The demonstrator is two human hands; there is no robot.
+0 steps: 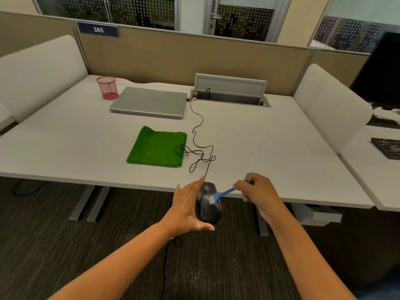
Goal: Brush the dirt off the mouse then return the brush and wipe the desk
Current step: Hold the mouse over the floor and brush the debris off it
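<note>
Head view: mouse (208, 204) beyond desk (270, 152) edge.

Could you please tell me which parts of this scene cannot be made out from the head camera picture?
- Head view: the left side and underside of the mouse are hidden by the left hand.
- The brush grip is covered by the right hand.
- Dirt on the mouse: too small to judge.
- The red mesh cup: contents unclear.
- The keyboard is cut off by the right edge.
</note>
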